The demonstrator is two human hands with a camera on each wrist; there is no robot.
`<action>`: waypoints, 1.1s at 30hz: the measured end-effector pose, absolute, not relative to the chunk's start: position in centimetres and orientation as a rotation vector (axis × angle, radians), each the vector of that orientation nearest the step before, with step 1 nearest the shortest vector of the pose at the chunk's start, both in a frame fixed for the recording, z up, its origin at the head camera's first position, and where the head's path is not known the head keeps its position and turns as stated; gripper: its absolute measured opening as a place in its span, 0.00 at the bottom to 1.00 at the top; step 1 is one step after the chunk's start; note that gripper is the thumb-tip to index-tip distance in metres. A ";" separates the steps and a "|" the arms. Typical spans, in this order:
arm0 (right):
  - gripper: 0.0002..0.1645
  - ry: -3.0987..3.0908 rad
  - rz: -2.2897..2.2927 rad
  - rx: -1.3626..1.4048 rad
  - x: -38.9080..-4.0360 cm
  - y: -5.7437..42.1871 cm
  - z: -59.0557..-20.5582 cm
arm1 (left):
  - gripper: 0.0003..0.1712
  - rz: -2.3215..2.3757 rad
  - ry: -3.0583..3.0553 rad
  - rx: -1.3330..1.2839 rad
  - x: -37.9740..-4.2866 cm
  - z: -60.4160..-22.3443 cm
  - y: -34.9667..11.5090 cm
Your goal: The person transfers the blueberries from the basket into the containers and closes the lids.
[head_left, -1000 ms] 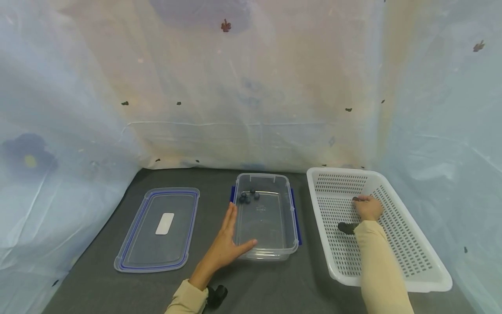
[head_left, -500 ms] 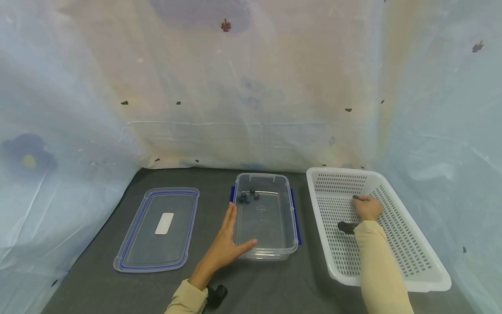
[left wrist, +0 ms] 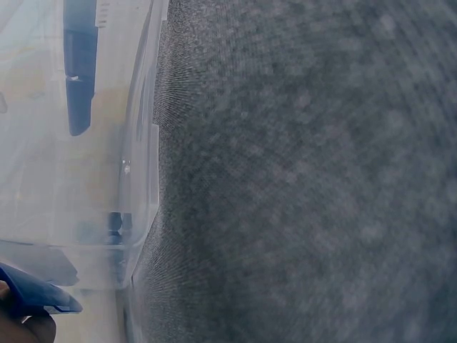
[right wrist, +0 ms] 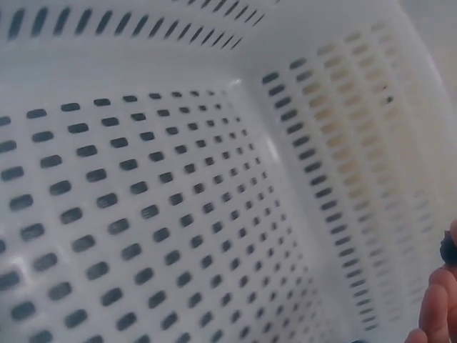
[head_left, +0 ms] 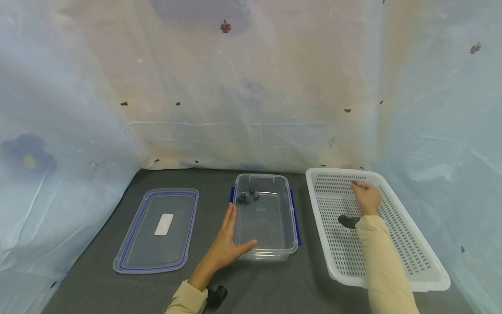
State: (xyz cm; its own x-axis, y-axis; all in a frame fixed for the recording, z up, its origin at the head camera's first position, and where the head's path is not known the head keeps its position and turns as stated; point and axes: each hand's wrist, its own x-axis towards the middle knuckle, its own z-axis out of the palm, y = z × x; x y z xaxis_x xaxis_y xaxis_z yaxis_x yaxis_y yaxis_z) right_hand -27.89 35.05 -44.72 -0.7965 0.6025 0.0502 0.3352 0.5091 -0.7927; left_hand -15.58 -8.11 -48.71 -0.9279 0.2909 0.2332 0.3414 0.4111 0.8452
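My left hand [head_left: 224, 246] lies along the left side of a clear plastic box [head_left: 266, 226], fingers straight and thumb spread by its near edge. In the left wrist view, fingertips [left wrist: 39, 327] show at one of the box's blue side clips [left wrist: 36, 294]. Several blueberries [head_left: 247, 200] sit inside the box, toward its far left. My right hand [head_left: 368, 199] is over the white perforated basket [head_left: 319, 218], pinching a blueberry [right wrist: 448, 249] between thumb and fingertips. Only a small part of that berry shows past the fingers.
A clear lid with a blue seal [head_left: 176, 244] and a white label lies flat on the dark grey cloth [head_left: 219, 174], left of the box. Pale plastic sheeting [head_left: 251, 87] hangs behind and at both sides. The basket's raised rim [head_left: 441, 270] stands at the right.
My right hand has risen a little toward the far side of the basket, with the blueberry in its fingertips. The left hand has stayed where it was beside the box.
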 end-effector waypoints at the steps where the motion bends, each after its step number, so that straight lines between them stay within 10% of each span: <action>1: 0.27 -2.432 1.171 -0.765 -27.9 35.0 -44.5 | 0.65 -1.572 -2.598 -0.582 -15.6 -48.7 -8.1; 33: 0.26 -2.420 1.206 -0.176 -25.2 30.1 -38.7 | 0.65 -1.539 -2.605 -0.569 -15.5 -48.5 -8.1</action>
